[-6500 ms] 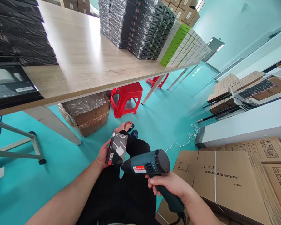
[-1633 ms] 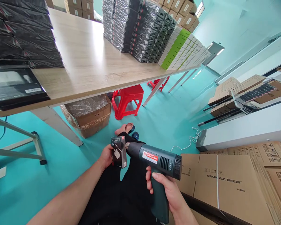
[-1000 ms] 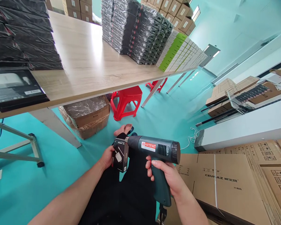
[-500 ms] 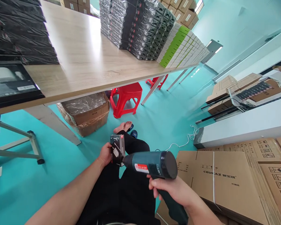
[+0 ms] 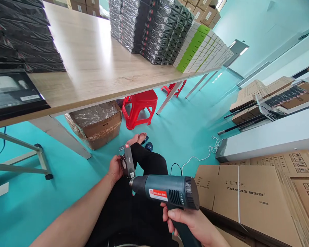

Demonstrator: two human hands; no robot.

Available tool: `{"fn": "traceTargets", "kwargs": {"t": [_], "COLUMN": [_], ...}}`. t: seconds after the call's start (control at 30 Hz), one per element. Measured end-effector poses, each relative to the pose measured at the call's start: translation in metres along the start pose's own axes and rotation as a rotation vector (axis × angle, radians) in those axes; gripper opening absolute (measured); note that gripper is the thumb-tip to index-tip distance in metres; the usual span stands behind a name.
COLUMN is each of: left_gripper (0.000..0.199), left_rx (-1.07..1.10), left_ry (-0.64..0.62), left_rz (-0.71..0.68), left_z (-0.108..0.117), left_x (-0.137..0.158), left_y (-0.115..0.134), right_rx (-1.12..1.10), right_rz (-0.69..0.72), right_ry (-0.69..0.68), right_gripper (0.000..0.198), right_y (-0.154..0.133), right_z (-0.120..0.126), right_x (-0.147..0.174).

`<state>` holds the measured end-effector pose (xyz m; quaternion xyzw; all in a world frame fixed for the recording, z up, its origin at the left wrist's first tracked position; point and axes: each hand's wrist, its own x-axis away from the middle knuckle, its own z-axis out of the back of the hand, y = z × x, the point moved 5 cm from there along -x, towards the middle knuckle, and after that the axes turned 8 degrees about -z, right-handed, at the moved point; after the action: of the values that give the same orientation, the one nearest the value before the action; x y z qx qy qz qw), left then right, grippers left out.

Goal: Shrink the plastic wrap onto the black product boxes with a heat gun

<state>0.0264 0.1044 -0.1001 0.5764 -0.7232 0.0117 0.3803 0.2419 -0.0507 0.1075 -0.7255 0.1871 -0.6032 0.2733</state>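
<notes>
My left hand (image 5: 116,168) grips a small black retail box (image 5: 129,161) by its left side, above my lap. A narrow side of the box faces up toward me; its front, with a white picture, is turned mostly away. In my right hand (image 5: 181,218) is a dark green heat gun (image 5: 167,190) with a red and white label, fingers wrapped round its handle. The gun's metal nozzle points left, close by the lower end of the box. From this angle I cannot tell whether they touch.
A wooden table (image 5: 92,75) carries stacks of film-wrapped black boxes (image 5: 167,34) and white-green boxes (image 5: 198,48). Below are an open carton (image 5: 103,128) and a red stool (image 5: 141,106). Flat cartons (image 5: 221,195) lie close on my right; a white cable (image 5: 195,159) crosses the floor.
The box has turned in my left hand, from its pictured front to a narrow side. The heat gun has dropped slightly, its nozzle now lower and further left.
</notes>
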Motion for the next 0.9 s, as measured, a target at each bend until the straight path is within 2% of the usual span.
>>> {"fn": "traceTargets", "kwargs": {"t": [0.13, 0.2, 0.3, 0.43, 0.5, 0.57, 0.73, 0.9], "left_gripper": [0.016, 0.027, 0.053, 0.071, 0.073, 0.069, 0.056, 0.055], "left_rx": [-0.024, -0.029, 0.029, 0.123, 0.115, 0.08, 0.048, 0.036], "left_ry": [-0.012, -0.051, -0.168, -0.312, -0.339, -0.325, -0.31, -0.316], "left_rz": [-0.006, 0.027, 0.17, 0.281, 0.32, 0.351, 0.343, 0.364], "left_z": [-0.004, -0.008, -0.018, -0.032, -0.035, -0.036, -0.039, -0.039], "left_x": [0.005, 0.01, 0.023, 0.041, 0.046, 0.049, 0.05, 0.051], "left_y": [0.005, 0.008, 0.009, 0.012, 0.012, 0.011, 0.011, 0.009], "right_rx": [-0.051, -0.098, -0.142, -0.288, -0.399, -0.498, -0.647, -0.649], "right_rz": [0.023, -0.026, -0.081, -0.016, 0.025, 0.049, 0.045, 0.075], "right_ry": [0.071, -0.012, -0.133, 0.023, 0.098, 0.114, 0.044, -0.017], "right_gripper": [0.03, 0.033, 0.034, 0.03, 0.028, 0.026, 0.026, 0.025], "right_y": [0.003, 0.005, 0.009, 0.008, 0.004, 0.0, -0.011, -0.021], "right_z": [0.004, 0.001, 0.001, 0.023, 0.032, 0.037, 0.031, 0.025], "right_x": [0.007, 0.01, 0.009, -0.014, -0.029, -0.042, -0.057, -0.065]}}
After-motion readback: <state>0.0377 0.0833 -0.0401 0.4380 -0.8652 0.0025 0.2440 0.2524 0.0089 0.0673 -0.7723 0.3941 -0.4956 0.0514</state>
